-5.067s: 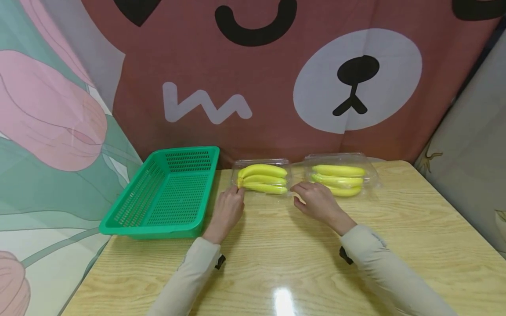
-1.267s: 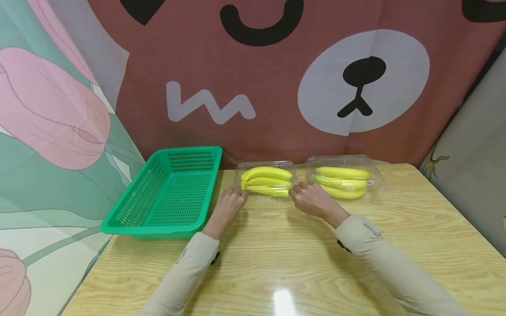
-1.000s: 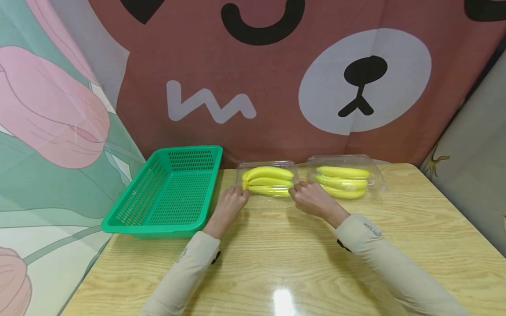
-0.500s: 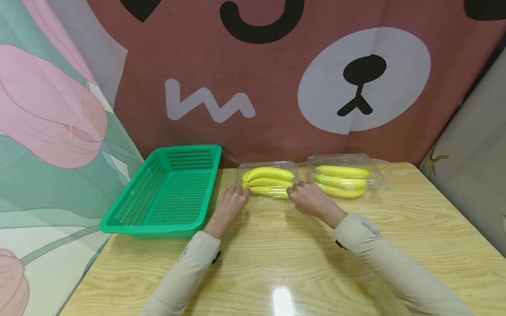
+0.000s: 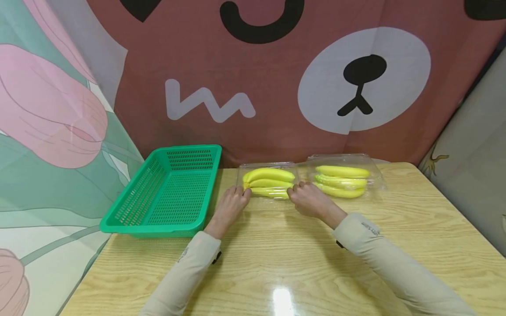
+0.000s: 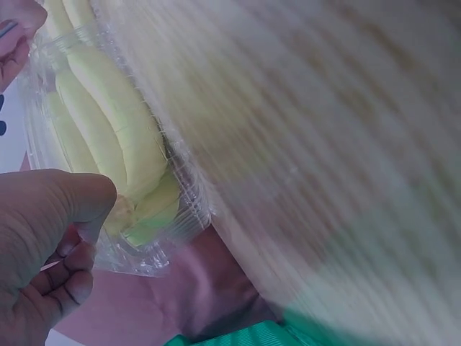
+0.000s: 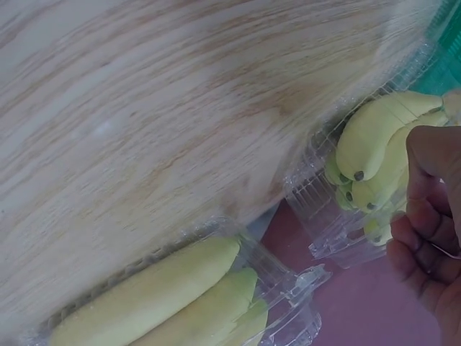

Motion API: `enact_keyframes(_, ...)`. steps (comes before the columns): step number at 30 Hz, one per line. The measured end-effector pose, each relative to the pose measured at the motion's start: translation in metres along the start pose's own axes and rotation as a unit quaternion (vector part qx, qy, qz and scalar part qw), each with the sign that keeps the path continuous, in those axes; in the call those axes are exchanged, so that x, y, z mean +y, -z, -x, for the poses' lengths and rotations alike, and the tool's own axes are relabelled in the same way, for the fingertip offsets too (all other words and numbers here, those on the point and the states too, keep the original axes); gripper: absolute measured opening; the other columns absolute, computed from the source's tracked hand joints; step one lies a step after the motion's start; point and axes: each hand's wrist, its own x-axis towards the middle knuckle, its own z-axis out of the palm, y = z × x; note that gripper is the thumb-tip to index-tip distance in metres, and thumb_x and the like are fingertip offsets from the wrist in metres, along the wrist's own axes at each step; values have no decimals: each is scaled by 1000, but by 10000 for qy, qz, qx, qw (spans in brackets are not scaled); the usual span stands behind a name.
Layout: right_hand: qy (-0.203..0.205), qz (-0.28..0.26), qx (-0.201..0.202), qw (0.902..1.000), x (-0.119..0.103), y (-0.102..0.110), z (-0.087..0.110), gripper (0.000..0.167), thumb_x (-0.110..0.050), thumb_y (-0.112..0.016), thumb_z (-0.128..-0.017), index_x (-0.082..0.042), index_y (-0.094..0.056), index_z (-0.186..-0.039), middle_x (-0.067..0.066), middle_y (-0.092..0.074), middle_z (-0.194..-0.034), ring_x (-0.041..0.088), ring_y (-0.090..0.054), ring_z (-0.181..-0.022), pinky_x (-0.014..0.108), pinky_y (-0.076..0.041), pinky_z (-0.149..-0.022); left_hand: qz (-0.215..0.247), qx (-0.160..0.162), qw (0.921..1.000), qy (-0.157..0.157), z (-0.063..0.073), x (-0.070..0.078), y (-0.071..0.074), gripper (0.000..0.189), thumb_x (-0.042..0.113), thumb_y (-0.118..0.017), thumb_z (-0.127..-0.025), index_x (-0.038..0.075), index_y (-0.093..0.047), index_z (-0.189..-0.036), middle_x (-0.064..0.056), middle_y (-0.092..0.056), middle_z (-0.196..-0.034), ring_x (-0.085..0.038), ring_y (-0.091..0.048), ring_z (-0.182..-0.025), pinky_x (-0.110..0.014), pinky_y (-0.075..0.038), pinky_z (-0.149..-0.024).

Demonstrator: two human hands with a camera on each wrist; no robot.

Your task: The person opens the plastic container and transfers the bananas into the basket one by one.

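A clear plastic clamshell container (image 5: 266, 165) holding a bunch of yellow bananas (image 5: 270, 174) lies at the back middle of the table. My left hand (image 5: 229, 205) pinches its near left corner, beside the banana stem. At the near right corner, my right hand (image 5: 312, 199) has its fingers curled on the container's edge. In the left wrist view, thumb and index finger meet at the edge of the plastic; the right wrist view shows curled fingers beside the banana tips (image 7: 360, 173). The exact contact is partly hidden by the fingers and the see-through plastic.
A second clear container (image 5: 373, 169) with long yellow produce (image 5: 341, 171) lies just right of my right hand. To the left stands a green slotted basket (image 5: 209, 197). A printed cloth (image 5: 272, 131) hangs along the back edge of the wooden table (image 5: 276, 245).
Several seconds ago my right hand's fingers were loosely spread near the right corner; now they curl onto it. In the last second both hands stay nearly still, and the container shifts very slightly.
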Motion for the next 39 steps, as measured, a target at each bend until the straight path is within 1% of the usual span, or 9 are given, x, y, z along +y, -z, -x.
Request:
enact_keyframes(3, 32, 19, 97, 9999, 0, 0, 0, 13, 1, -65, -72, -2, -53, -70, 11, -54, -62, 23, -52, -52, 31, -44, -42, 5, 16, 10000, -8, 0, 0, 0, 15, -8, -65, -85, 2, -53, -83, -10, -54, -67, -21, -54, -57, -29, -46, -51)
enact_keyframes(7, 29, -86, 261, 9996, 2, 2, 0, 10, 1, -65, -73, 0, -54, -72, 14, -57, -65, 26, -56, -54, 33, -47, -43, 50, 90, 9999, 85, -2, -2, 1, 18, -9, -66, -84, 2, -52, -84, -11, -53, -67, -20, -54, -56, -27, -45, -48)
enact_keyframes(12, 63, -162, 300, 9994, 2, 3, 1, 9, 2, -64, -72, 1, -55, -74, 15, -59, -68, 26, -56, -56, 33, -49, -46, 22, 158, 9998, 82, -2, -3, 2, 19, -9, -68, -83, 2, -52, -83, -10, -53, -67, -19, -53, -55, -26, -45, -48)
enact_keyframes(18, -13, -234, 460, 9987, 2, 0, 4, 14, 2, -66, -70, -1, -53, -74, 12, -55, -66, 23, -52, -55, 32, -45, -46, -37, 69, 9999, 67, -1, -2, 4, 17, -10, -64, -83, 2, -54, -87, -11, -54, -71, -21, -53, -59, -27, -46, -51)
enact_keyframes(23, 18, -373, 523, 9979, 2, 1, 7, 17, 2, -68, -70, -2, -55, -79, 13, -58, -72, 26, -56, -63, 35, -49, -53, -20, 5, 10000, 84, 2, 0, 5, 18, -11, -65, -83, 1, -54, -90, -11, -53, -74, -21, -52, -60, -27, -45, -51)
enact_keyframes(29, 26, -437, 541, 9976, 3, 3, 10, 19, 0, -72, -73, -1, -59, -88, 13, -62, -81, 30, -62, -74, 39, -54, -63, 169, 101, 9997, 122, 4, 1, 6, 20, -13, -67, -78, 1, -56, -87, -13, -54, -76, -21, -50, -59, -28, -44, -49)
enact_keyframes(33, 52, -454, 724, 9963, 2, 2, 12, 16, 1, -70, -73, -1, -59, -85, 13, -62, -80, 30, -62, -73, 40, -54, -65, 313, 38, 9993, 221, 5, 2, 9, 21, -14, -70, -76, 1, -61, -88, -14, -57, -79, -23, -52, -61, -28, -45, -48)
enact_keyframes(36, 32, -429, 729, 9964, 2, 2, 14, 16, 0, -70, -73, -1, -60, -85, 13, -63, -81, 29, -62, -74, 39, -54, -65, 373, -15, 9988, 330, 4, 2, 12, 18, -11, -70, -78, 2, -65, -89, -15, -61, -81, -25, -54, -62, -30, -47, -49)
enact_keyframes(39, -40, -411, 693, 9967, 1, 2, 16, 17, -2, -72, -75, -1, -63, -89, 13, -65, -85, 30, -64, -79, 40, -55, -67, 488, 23, 9979, 417, 4, 1, 13, 11, -7, -70, -81, 2, -66, -86, -16, -63, -82, -25, -55, -61, -31, -48, -49)
